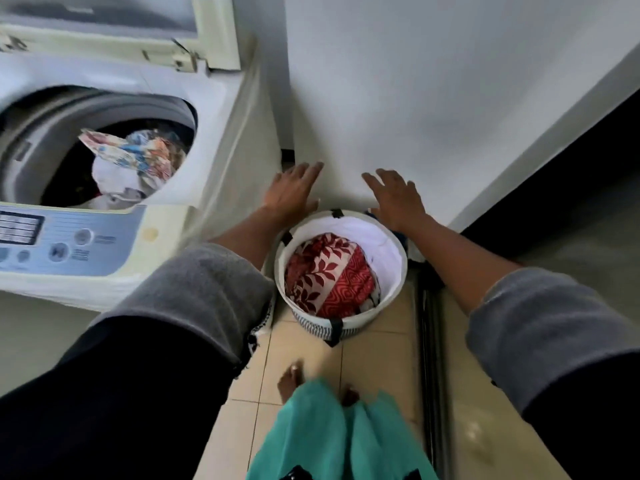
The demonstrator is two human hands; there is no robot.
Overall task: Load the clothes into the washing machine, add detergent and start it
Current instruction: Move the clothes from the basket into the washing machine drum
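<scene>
A home laundry corner: a top-loading washing machine (104, 161), a laundry basket (341, 271), tiled floor (377, 351).

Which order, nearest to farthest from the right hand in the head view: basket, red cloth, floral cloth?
1. Basket, rim just under the right hand.
2. Red cloth, inside the basket.
3. Floral cloth, in the washer, far left.

No text can be read. The control panel (104, 247) on the washing machine (228, 140) bears a display and small printed labels beside its buttons (all too blurred to make out).
</scene>
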